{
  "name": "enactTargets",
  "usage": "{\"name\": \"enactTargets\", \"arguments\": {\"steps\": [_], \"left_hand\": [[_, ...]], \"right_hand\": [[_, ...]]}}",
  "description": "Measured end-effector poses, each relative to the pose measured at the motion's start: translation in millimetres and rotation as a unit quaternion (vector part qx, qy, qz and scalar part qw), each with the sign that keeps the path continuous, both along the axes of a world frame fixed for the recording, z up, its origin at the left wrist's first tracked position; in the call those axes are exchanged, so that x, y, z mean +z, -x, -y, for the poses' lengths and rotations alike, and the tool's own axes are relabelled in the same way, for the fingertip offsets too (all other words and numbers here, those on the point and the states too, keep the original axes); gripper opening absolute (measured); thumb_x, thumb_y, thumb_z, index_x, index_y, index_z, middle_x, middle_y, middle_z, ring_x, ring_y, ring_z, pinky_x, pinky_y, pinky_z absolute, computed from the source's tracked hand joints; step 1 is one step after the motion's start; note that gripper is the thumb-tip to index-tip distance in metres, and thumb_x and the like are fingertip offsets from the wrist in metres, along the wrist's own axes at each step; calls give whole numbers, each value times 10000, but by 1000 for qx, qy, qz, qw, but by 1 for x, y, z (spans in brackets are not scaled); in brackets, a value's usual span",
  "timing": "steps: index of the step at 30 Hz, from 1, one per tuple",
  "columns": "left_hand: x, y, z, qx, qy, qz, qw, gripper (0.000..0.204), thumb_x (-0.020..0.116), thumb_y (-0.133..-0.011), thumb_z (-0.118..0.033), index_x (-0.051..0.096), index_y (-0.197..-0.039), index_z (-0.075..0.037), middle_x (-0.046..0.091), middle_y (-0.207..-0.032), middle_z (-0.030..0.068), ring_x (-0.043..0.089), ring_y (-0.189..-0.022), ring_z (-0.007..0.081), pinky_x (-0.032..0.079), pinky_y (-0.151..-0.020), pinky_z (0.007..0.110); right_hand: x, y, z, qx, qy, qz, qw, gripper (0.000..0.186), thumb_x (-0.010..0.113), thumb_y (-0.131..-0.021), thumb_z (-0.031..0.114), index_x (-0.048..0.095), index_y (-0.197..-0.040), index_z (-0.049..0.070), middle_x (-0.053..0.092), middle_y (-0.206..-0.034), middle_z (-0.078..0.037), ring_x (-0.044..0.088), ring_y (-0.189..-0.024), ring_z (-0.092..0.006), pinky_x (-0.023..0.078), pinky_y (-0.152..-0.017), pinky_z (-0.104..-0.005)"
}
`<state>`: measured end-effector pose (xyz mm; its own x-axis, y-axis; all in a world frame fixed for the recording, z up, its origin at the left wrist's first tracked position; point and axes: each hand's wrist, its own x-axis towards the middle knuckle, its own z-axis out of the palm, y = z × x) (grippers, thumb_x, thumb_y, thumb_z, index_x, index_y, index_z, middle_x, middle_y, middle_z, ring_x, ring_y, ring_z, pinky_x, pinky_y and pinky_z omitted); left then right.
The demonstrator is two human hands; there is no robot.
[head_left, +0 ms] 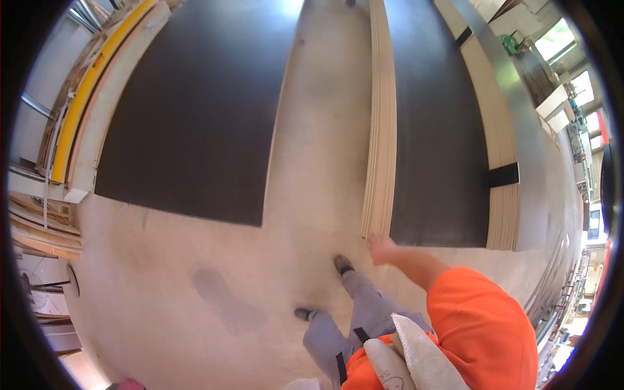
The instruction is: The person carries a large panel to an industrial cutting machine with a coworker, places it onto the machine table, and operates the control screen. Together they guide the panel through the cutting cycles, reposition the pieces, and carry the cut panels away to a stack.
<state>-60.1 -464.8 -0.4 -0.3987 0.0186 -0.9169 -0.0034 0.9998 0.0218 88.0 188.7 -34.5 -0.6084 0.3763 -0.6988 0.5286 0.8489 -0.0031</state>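
My right hand (380, 248) reaches forward on a bare forearm from an orange sleeve (478, 318). It hangs in the air just below the near corner of a tall stack of pale boards with a dark top sheet (439, 143). The hand is blurred, nothing shows in it, and its fingers cannot be made out. My left hand is out of the picture. Below me are my grey trouser legs (364, 305) and dark shoes (342, 264), standing on the light concrete floor (195, 260). White cloth pieces (416, 354) lie against my chest.
A second low stack with a dark top sheet (195, 110) lies on the left, with a floor aisle (325, 117) between the two stacks. Yellow and pale beams (81, 104) run along the far left. A metal rail (526, 130) and machinery line the right. A pinkish shape (127, 385) sits at the lower rim.
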Motion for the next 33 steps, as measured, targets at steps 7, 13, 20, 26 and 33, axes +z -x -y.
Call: {"name": "enactTargets", "arguments": {"steps": [7,13,20,26,33], "left_hand": [[17,91,41,92,-37,-3,995,210,563,-893,-263,628,-1047,-135,662,-951,82,638,-875,250,512,-734,446],[23,219,162,24,-92,-82,992,266,532,-888,-248,634,-1119,-165,657,-994,84,646,-955,246,512,-780,476],[107,579,178,322,-140,-277,894,325,638,-864,-283,639,-841,42,646,-697,114,533,-660,168,449,-634,383],[82,790,206,177,-146,-256,939,522,679,-879,-330,621,-1242,39,717,-1018,176,666,-925,195,516,-822,343],[112,1009,261,0,-85,-135,987,338,591,-935,-318,686,-1146,-72,708,-1061,166,668,-1036,300,523,-895,401]], "right_hand": [[60,189,140,-40,171,57,983,517,584,-806,261,612,-1276,48,580,-1331,-196,544,-1253,-359,476,-1003,-479],[135,348,242,-254,225,33,940,532,563,-798,259,618,-1306,110,587,-1342,-173,535,-1261,-346,450,-1052,-409],[45,440,304,-231,185,-8,955,506,713,-752,265,675,-1229,98,666,-1236,-143,614,-1170,-297,477,-1021,-387],[-74,592,327,93,193,95,972,296,550,-853,193,727,-1046,55,674,-1151,-207,622,-1092,-394,486,-945,-507],[-40,973,421,-475,241,-86,842,388,654,-850,265,695,-1185,73,705,-1136,-150,657,-1069,-309,502,-952,-401]]}}
